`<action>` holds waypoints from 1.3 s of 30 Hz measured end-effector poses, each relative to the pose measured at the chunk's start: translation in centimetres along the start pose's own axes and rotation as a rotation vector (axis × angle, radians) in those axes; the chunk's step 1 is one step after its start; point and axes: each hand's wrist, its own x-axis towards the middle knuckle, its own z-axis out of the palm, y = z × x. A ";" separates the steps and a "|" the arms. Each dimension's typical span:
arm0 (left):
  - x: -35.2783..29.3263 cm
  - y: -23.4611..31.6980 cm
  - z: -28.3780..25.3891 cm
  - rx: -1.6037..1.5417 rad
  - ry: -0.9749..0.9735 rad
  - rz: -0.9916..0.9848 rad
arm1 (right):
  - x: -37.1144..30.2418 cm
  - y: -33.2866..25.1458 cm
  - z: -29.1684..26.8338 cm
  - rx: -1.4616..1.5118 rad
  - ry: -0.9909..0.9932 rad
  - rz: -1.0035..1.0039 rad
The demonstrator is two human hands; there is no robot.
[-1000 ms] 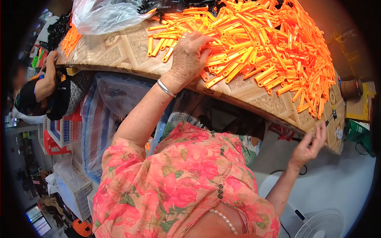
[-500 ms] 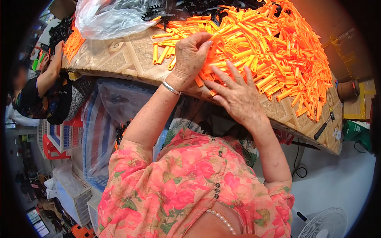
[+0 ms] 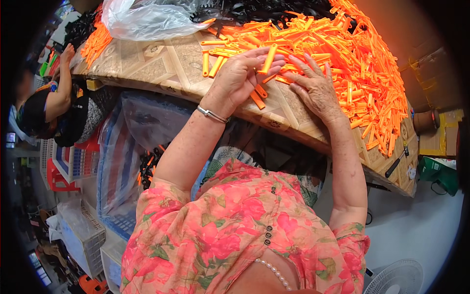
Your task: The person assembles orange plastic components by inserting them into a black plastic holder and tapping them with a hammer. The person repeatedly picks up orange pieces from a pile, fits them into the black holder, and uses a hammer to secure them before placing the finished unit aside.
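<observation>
Holding one orange stick [image 3: 268,60], your left hand [image 3: 240,78] sits near the desk's [image 3: 161,63] bare front edge; your right hand [image 3: 316,88], fingers spread, has slid onto the orange pile [image 3: 362,63].

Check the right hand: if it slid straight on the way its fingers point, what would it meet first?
Probably the left hand: the right hand points its fingers toward it, with an orange plastic strip between them. Depth is unclear.

We hold both arms stretched forward, elbows bent. Our left hand [image 3: 240,78] is raised, fingers curled, seemingly pinching with thumb and fingertips. Our right hand [image 3: 316,88] lies palm down, fingers spread, close beside the left.
</observation>
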 end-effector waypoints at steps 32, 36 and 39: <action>4.0 -3.9 8.9 1.159 -0.674 -0.081 | -11.3 -2.3 -0.6 0.857 0.674 0.568; 13.4 -1.9 7.3 1.548 -0.116 0.688 | -11.0 -3.2 -1.0 0.848 0.675 0.652; 19.6 0.9 6.2 1.842 0.208 0.881 | -11.2 -2.9 -1.0 0.891 0.681 0.641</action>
